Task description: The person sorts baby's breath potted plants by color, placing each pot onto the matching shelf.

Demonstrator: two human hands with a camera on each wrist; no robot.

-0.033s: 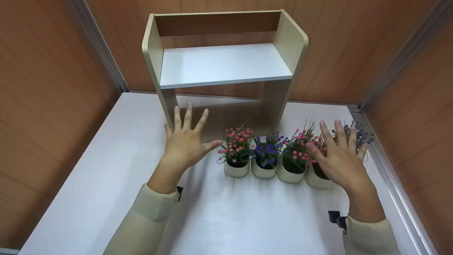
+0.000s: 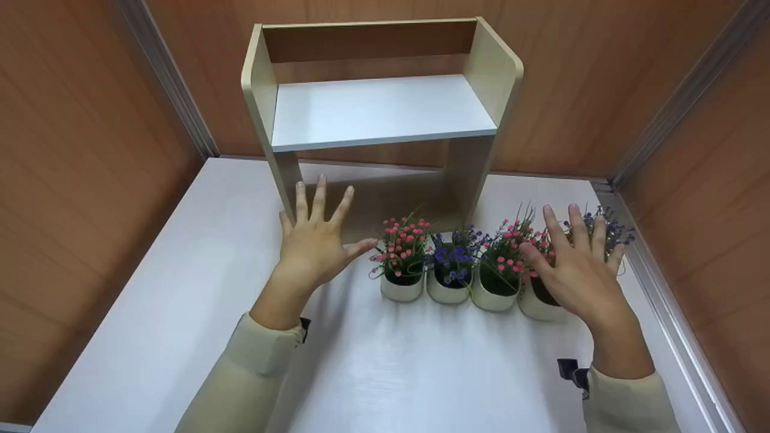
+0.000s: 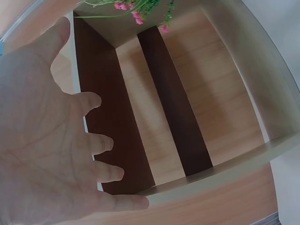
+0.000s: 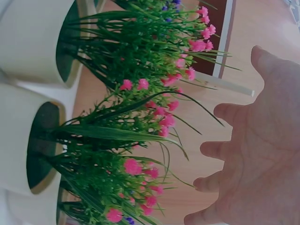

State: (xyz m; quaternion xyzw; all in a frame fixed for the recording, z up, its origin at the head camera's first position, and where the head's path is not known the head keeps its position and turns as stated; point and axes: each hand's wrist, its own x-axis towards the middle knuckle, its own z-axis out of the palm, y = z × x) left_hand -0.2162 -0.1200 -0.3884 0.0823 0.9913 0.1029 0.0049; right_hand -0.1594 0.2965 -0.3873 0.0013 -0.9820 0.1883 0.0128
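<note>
My left hand (image 2: 310,252), fingers straight and spread, is above the table in front of the shelf's left side, holding nothing. To its right stands a white pot of pink flowers (image 2: 403,291), then a pot of purple flowers (image 2: 448,293) and another pot of pink flowers (image 2: 495,299). Over the right end of this row is my right hand (image 2: 580,279), also spread and holding nothing. It partly hides a further white pot (image 2: 540,308) and purple flowers (image 2: 618,230) behind. In the right wrist view, pink flowers (image 3: 137,18) are absent from my fingers' grasp, with the palm apart from the plants.
A two-level wooden shelf (image 2: 385,108) with a white board stands at the back of the white table (image 2: 385,373). Wood-grain panels (image 2: 90,180) enclose the left, back and right sides. A metal rail (image 2: 680,325) runs along the right edge.
</note>
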